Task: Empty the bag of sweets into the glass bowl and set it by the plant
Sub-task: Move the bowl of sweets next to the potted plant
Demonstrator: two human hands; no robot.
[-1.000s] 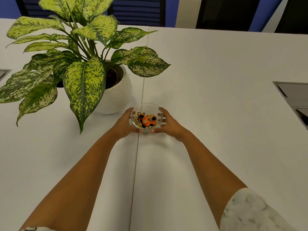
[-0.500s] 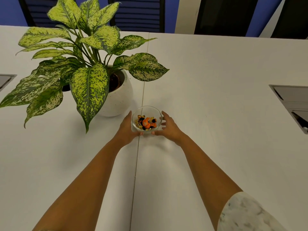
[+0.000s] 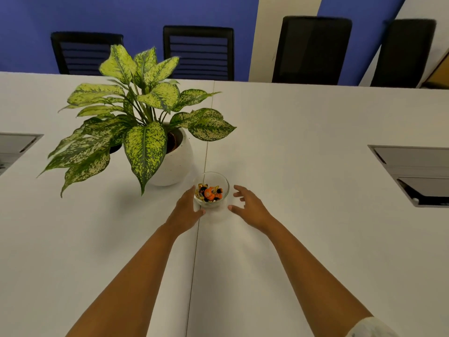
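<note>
The small clear glass bowl [image 3: 211,189] of orange and black wrapped sweets [image 3: 209,192] stands on the white desk [image 3: 303,147], just beside the white potted plant [image 3: 145,132]. Right hand [image 3: 251,207] is spread, clear of it; left hand [image 3: 185,210], fingers apart, seems to touch the rim. Best draw both straight away, avoiding the drooping leaf [image 3: 145,154].

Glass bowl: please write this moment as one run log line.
glass bowl: on table, holds sweets | beside plant | left hand: open, touching | right hand: open, apart
</note>
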